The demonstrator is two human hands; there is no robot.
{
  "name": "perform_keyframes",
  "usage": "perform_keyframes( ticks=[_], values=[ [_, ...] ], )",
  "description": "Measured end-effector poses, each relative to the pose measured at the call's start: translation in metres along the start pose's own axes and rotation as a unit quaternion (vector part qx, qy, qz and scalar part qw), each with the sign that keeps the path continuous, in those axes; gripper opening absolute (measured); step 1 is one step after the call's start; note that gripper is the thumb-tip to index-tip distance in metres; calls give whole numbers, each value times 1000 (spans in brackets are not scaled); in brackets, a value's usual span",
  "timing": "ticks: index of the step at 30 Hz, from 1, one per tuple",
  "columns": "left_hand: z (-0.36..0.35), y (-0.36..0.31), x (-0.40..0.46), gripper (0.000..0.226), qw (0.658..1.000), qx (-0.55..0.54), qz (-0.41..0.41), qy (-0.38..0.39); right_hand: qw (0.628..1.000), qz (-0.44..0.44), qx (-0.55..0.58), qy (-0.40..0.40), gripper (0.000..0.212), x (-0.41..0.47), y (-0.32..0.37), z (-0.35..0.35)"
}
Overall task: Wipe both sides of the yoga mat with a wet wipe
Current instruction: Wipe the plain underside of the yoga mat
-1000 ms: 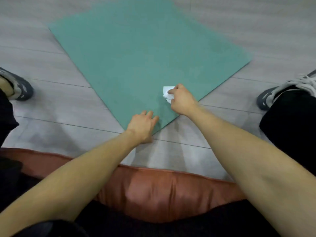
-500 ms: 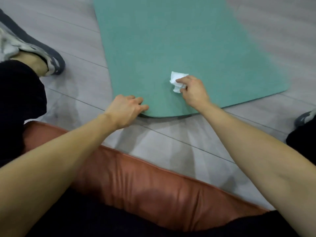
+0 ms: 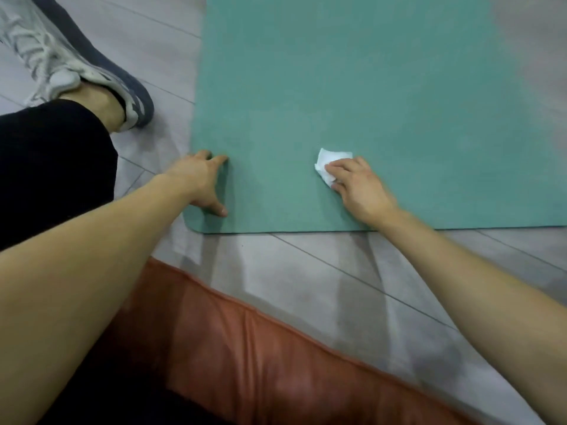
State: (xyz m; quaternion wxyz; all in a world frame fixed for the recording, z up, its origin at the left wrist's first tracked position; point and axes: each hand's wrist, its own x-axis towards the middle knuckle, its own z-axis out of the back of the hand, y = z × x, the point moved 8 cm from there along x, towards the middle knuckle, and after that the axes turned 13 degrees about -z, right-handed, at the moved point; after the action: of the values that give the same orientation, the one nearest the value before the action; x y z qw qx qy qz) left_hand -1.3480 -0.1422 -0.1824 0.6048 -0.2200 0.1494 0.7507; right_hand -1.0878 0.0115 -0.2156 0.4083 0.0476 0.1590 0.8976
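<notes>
We have the teal yoga mat (image 3: 352,87) lying flat on the grey floor (image 3: 306,271), its near short edge just ahead of us, running off toward 12 o'clock. Our left hand (image 3: 201,182) presses the near corner at 9 o'clock, fingers spread and fairly straight, probably to keep the mat from sliding. Our right hand (image 3: 357,185), reaching in from 4 o'clock, pinches a crumpled white wet wipe (image 3: 329,165) against the mat near the edge, likely for wiping strokes.
</notes>
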Motion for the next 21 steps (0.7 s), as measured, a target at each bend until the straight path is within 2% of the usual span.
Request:
perform_keyframes(
  ticks=[3,6,7,9,11,13,15,17,19,20,21],
  values=[
    [-3,6,3,144,999,-24,6,-21,997,-13,-33,-69,29,11,-21,18],
    [1,8,7,141,999,-20,15,-40,990,-92,61,-86,33,4,-1,-1],
    [2,10,8,140,999,-17,17,-46,990,-75,97,-71,35,-2,28,-18],
    [2,13,9,137,998,-13,16,-63,990,56,130,6,44,-19,111,-50],
    [1,14,8,132,997,-16,8,-73,970,209,102,71,51,-41,175,-68],
    [1,14,7,134,997,-14,10,-72,955,276,69,88,53,-33,183,-63],
    [1,13,6,140,998,-16,20,-63,970,223,64,70,56,7,142,-51],
    [1,13,5,141,997,-20,25,-64,996,76,55,9,57,59,68,-28],
    [1,14,4,141,997,-20,25,-64,994,-87,64,-35,60,90,8,-9],
    [1,14,4,140,997,-19,27,-64,989,-128,61,-45,60,94,4,-9],
    [1,14,3,140,997,-19,29,-64,990,-119,59,-50,58,93,22,-16]
  ],
)
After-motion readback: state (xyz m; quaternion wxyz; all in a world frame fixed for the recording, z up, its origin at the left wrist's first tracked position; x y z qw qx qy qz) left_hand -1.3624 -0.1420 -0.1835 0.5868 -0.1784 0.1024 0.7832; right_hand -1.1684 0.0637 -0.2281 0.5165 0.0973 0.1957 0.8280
